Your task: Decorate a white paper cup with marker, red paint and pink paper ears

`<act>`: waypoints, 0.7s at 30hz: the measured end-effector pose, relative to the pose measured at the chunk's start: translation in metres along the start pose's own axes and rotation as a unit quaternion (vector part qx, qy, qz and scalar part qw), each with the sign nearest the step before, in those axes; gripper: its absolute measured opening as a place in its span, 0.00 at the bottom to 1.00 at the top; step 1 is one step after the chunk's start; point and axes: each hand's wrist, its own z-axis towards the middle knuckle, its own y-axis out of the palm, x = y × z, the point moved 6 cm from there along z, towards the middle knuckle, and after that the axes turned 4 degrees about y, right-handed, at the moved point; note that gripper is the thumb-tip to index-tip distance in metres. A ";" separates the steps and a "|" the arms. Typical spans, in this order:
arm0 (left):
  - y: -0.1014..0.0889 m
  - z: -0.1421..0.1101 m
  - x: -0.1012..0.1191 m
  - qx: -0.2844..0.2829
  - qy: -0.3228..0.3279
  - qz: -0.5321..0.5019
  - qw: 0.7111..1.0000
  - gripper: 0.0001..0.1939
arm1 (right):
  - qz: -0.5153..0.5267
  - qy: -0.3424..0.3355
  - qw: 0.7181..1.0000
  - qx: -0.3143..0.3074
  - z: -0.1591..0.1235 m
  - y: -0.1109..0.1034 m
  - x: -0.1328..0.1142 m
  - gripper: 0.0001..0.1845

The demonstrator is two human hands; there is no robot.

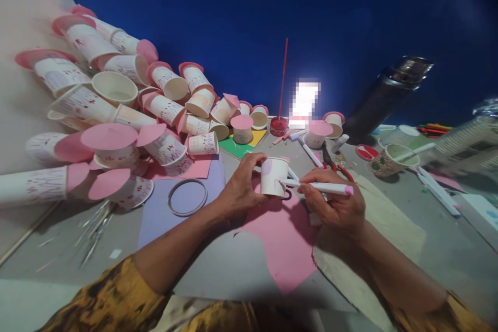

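Observation:
My left hand (pixel 241 184) is closed round a small white paper cup (pixel 273 176), held upside down above a pink paper sheet (pixel 286 241). My right hand (pixel 336 202) grips a white marker with a pink cap (pixel 322 187); its tip touches the cup's side, where a pink mark shows. Both forearms reach in from the bottom edge, with mustard patterned sleeves.
A big pile of decorated cups with pink paper lids (pixel 116 114) fills the left. A metal ring (pixel 187 197) lies on lilac paper. Red-handled scissors (pixel 336 166), a red pot with a stick (pixel 279 124), a dark flask (pixel 383 98), more markers (pixel 438 189) and stacked cups (pixel 467 142) lie around.

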 end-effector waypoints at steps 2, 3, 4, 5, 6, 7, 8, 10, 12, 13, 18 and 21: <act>-0.001 0.000 -0.002 -0.006 -0.013 -0.009 1.000 0.38 | 0.002 0.003 1.000 0.008 0.001 -0.002 0.000 0.07; -0.001 0.000 -0.003 -0.009 -0.020 -0.015 1.000 0.39 | 0.005 0.007 1.000 0.011 0.001 -0.003 0.001 0.07; -0.001 0.000 -0.004 -0.012 -0.027 -0.023 0.999 0.39 | 0.007 0.011 1.000 0.012 0.001 -0.003 0.001 0.07; -0.001 0.000 -0.005 -0.015 -0.034 -0.030 0.999 0.40 | 0.009 0.016 1.000 0.012 0.000 -0.003 0.002 0.06; -0.001 -0.001 -0.006 -0.018 -0.040 -0.037 0.998 0.40 | 0.012 0.020 1.000 0.011 0.000 -0.003 0.002 0.06; -0.001 -0.001 -0.007 -0.020 -0.045 -0.043 0.998 0.41 | 0.014 0.022 1.000 0.011 0.000 -0.003 0.002 0.06; -0.001 -0.001 -0.008 -0.021 -0.050 -0.048 0.997 0.41 | 0.016 0.023 1.000 0.012 0.000 -0.003 0.002 0.07; 0.000 -0.002 -0.009 -0.022 -0.057 -0.059 0.996 0.42 | 0.019 0.022 1.000 0.012 0.000 -0.003 0.002 0.07; 0.001 -0.002 -0.009 -0.023 -0.065 -0.071 0.995 0.42 | 0.021 0.024 0.999 0.007 -0.001 -0.003 0.003 0.07; 0.001 -0.002 -0.010 -0.023 -0.068 -0.075 0.995 0.42 | 0.020 0.025 1.000 0.002 0.000 -0.003 0.003 0.07; 0.001 -0.003 -0.013 -0.015 -0.079 -0.079 0.994 0.43 | 0.012 0.017 1.000 -0.008 -0.001 -0.003 0.002 0.06; 0.001 -0.002 -0.016 -0.015 -0.079 -0.078 0.994 0.44 | 0.019 0.018 0.999 -0.021 -0.002 -0.001 0.001 0.06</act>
